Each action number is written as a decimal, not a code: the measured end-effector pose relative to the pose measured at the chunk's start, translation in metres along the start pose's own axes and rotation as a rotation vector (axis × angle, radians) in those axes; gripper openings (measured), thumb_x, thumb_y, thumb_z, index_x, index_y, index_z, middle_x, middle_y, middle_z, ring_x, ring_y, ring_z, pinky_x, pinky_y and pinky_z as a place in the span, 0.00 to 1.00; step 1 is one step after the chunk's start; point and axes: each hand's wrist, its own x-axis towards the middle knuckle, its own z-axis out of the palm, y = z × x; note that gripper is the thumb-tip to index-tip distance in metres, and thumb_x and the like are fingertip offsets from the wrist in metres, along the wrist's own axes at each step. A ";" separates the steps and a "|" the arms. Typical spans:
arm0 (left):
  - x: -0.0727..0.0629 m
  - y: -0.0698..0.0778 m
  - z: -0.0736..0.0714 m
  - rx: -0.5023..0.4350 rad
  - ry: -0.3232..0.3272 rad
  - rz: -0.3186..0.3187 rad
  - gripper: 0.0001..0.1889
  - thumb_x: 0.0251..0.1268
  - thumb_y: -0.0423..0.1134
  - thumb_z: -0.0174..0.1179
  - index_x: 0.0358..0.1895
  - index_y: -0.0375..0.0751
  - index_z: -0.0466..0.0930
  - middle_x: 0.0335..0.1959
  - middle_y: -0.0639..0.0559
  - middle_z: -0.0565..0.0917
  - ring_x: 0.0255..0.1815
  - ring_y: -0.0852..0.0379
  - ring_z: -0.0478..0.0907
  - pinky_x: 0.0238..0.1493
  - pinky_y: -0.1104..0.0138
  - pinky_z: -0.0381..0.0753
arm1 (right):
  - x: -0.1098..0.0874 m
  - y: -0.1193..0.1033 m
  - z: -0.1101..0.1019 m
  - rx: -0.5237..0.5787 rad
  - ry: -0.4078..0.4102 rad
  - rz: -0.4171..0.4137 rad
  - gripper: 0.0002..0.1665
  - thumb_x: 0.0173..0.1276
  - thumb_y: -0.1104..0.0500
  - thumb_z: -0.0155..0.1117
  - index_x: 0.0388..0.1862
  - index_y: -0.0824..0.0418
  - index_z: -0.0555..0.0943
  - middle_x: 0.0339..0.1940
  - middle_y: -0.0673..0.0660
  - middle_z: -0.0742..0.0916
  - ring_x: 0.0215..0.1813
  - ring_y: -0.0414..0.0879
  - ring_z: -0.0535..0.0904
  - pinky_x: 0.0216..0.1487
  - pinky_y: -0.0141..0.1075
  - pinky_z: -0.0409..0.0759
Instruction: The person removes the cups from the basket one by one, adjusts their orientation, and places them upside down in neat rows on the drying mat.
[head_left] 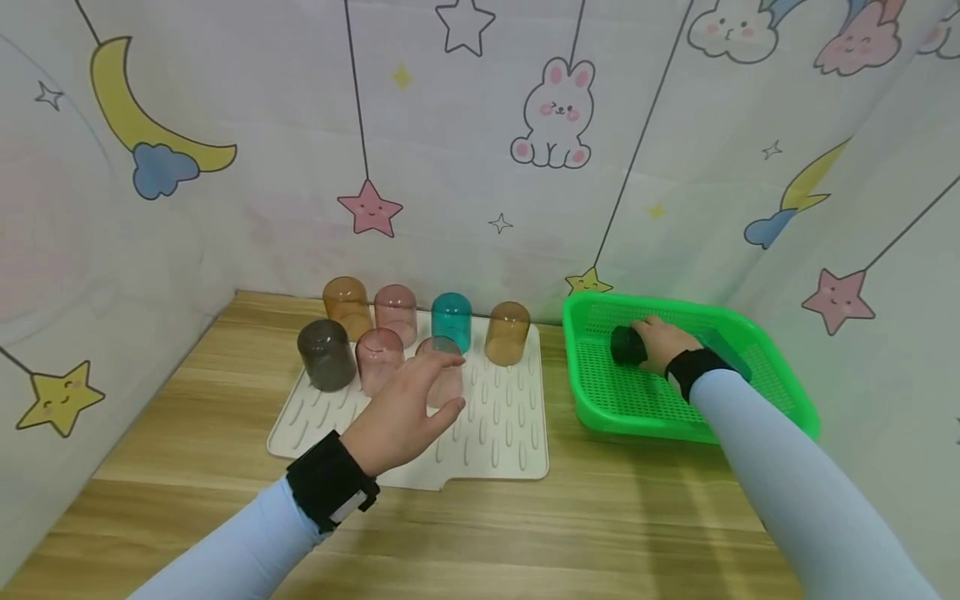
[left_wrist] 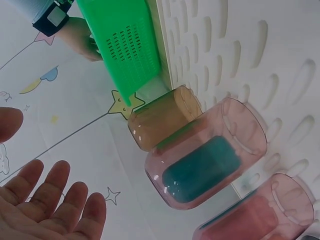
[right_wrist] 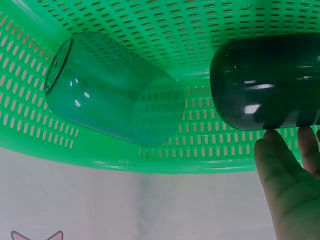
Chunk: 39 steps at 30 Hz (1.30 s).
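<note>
My left hand (head_left: pixel 405 408) hovers over the drying mat (head_left: pixel 502 442), fingers spread and relaxed, close by an upside-down pale pink cup (left_wrist: pixel 200 120). No cup is between its fingers. Inside the green basket (head_left: pixel 637 421) my right hand (head_left: pixel 663 343) grips a dark cup (right_wrist: pixel 265 82) lying on its side; its fingers (right_wrist: pixel 277 170) lie along the cup's far side, and the thumb is hidden. A clear green-tinted cup (right_wrist: pixel 115 90) lies tilted beside it in the basket.
Upside-down cups stand on the mat: grey (head_left: pixel 327 356), pink (head_left: pixel 378 358), another pink (head_left: pixel 395 315), blue (head_left: pixel 452 321), and amber ones (head_left: pixel 347 307) at the back left and back right. A patterned cloth wall (head_left: pixel 480 150) rises behind the wooden table (head_left: pixel 555 533).
</note>
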 end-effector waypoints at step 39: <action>0.001 0.009 0.007 -0.004 -0.032 -0.025 0.25 0.67 0.42 0.67 0.64 0.40 0.73 0.60 0.45 0.81 0.65 0.46 0.78 0.67 0.50 0.79 | -0.020 -0.004 -0.010 -0.013 0.067 -0.100 0.44 0.56 0.57 0.82 0.70 0.67 0.74 0.61 0.70 0.83 0.62 0.68 0.79 0.61 0.61 0.79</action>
